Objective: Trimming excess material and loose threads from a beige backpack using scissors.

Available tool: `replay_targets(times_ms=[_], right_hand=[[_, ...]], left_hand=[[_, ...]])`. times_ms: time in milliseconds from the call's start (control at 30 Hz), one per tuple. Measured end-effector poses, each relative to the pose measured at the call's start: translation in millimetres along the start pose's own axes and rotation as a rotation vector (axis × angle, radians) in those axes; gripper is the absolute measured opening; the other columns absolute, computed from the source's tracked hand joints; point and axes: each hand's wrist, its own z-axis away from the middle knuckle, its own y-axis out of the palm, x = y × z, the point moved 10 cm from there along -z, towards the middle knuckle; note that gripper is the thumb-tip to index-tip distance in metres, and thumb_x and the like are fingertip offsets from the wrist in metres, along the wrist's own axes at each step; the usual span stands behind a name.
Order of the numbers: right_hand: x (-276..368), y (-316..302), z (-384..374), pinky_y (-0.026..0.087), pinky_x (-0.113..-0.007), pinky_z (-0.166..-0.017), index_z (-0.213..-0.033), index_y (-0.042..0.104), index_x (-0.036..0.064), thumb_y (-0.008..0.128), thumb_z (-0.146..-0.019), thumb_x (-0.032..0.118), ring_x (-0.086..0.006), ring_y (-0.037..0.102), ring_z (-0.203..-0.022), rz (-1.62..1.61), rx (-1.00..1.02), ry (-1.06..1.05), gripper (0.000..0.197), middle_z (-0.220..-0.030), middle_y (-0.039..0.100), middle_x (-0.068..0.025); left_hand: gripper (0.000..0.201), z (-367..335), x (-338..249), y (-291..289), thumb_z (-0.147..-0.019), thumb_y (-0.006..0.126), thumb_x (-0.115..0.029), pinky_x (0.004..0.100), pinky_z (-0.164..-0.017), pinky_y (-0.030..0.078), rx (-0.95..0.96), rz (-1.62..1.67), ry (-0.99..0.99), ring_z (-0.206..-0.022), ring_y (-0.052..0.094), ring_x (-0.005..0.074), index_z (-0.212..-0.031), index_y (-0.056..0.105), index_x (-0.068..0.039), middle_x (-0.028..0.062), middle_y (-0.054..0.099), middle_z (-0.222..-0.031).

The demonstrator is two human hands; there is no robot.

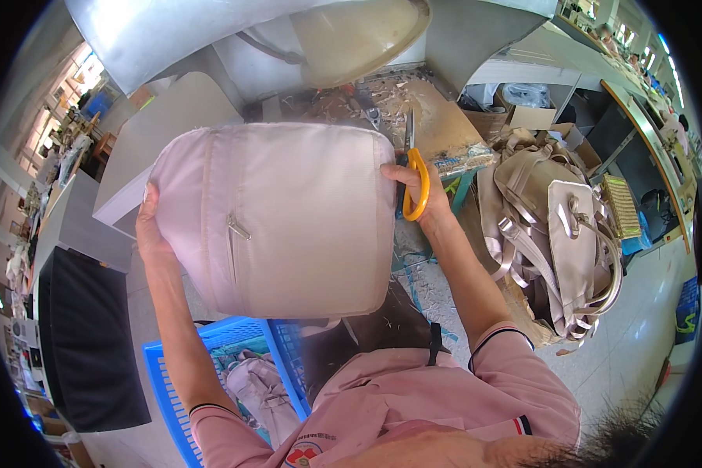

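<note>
Between the person's two hands, above the lap and before a cluttered worktop (444,129), hangs a pale pink-beige bag (312,210), its broad face turned up to the wearer and its longer axis running left to right. Its zip (234,249) runs the short way, toward the body, with the metal pull lying aslant near the middle. The hands are well apart: the left hand (154,222) grips the left edge, while the right hand (413,187) pinches the right edge and also holds orange-handled scissors (417,183), blades pointing away from the person. Beyond stands a grey metal housing (148,39); to the right, strapped beige bags (554,242) lie heaped. Below left sits a blue basket (160,374) with fabric pieces (265,390) inside, partly blocked by the left forearm (179,327). Most fingers of the left hand are hidden behind the bag, as is its underside; the scraps on the worktop are too small to make out.
</note>
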Motion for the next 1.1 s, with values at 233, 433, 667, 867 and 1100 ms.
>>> replay_targets(times_ms=[233,433,667,867,1100], right_hand=[[7.3,-9.6,0.5,0.043,-0.024,-0.072,-0.102,0.047,-0.0045,0.070,-0.064,0.004,-0.0142,0.055,-0.070,0.058,-0.013,-0.129,0.045,-0.080,0.058,-0.0056],[-33.2,11.3,48.6,0.042,-0.021,-0.058,-0.094,0.053,-0.0039,0.074,-0.060,0.007,-0.0093,0.048,-0.066,0.523,0.104,-0.164,0.041,-0.075,0.051,-0.0004],[-54.7,107.6,54.5,0.045,-0.032,-0.069,-0.104,0.052,0.0006,0.059,-0.072,0.015,-0.0270,0.055,-0.072,0.612,0.517,-0.287,0.036,-0.086,0.058,-0.0123],[-58.8,242.3,93.4,0.044,-0.028,-0.061,-0.089,0.051,-0.0009,0.058,-0.069,0.003,-0.0199,0.054,-0.067,0.896,0.874,-0.528,0.021,-0.074,0.055,-0.0096],[-17.1,341.9,174.6,0.048,-0.036,-0.061,-0.092,0.060,0.0042,0.060,-0.072,0.015,-0.0271,0.062,-0.074,0.720,1.067,-1.021,0.023,-0.080,0.061,-0.0176]], left_hand=[[0.038,11.1,29.5,-14.7,-0.077,0.062,-0.019,0.0390,-0.088,0.043,0.082,0.077,-0.164,-0.098,0.054,0.0251,-0.111,0.052,-0.004,0.0112,0.057,-0.107],[0.038,70.0,112.6,-155.3,-0.077,0.061,-0.022,0.0348,-0.085,0.045,-0.299,-0.087,-0.267,-0.097,0.055,0.0229,-0.108,0.053,-0.003,0.0129,0.057,-0.105],[0.053,180.6,103.0,-145.2,-0.072,0.065,-0.023,0.0368,-0.088,0.037,-0.505,-1.793,0.094,-0.106,0.046,0.0319,-0.114,0.046,0.002,0.0175,0.051,-0.111],[0.036,261.1,142.3,103.5,-0.069,0.058,-0.015,0.0426,-0.090,0.032,0.767,-1.814,0.860,-0.109,0.044,0.0229,-0.104,0.055,-0.009,0.0124,0.048,-0.114],[0.021,203.7,97.1,126.2,-0.068,0.056,-0.012,0.0320,-0.066,0.043,0.761,-2.046,0.889,-0.071,0.056,0.0198,-0.087,0.059,-0.003,0.0065,0.056,-0.074]])
